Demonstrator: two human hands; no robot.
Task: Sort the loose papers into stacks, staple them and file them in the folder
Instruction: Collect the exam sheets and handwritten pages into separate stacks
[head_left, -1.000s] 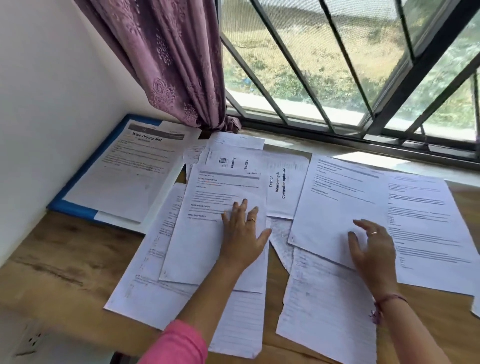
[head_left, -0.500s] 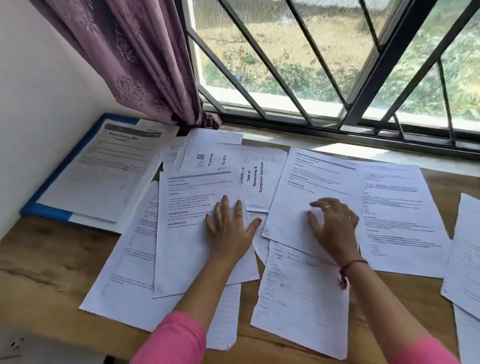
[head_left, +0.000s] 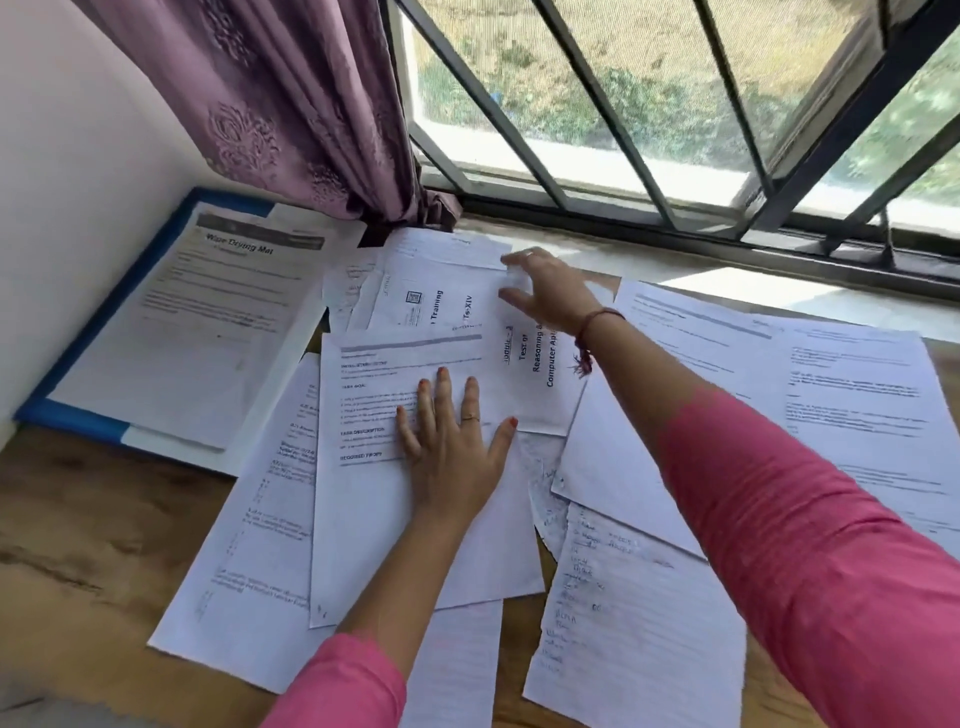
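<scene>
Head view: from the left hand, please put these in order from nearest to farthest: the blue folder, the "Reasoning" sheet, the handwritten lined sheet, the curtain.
1. "Reasoning" sheet, just right of the left hand.
2. Handwritten lined sheet, lower right.
3. Blue folder, far left by the wall.
4. Curtain, top, by the window.

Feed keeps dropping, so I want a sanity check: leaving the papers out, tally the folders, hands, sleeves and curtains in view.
Folders: 1, the blue folder
Hands: 2, the left hand and the right hand
Sleeves: 2, both pink, the left sleeve and the right sleeve
Curtains: 1, the purple curtain
Total: 6
</scene>
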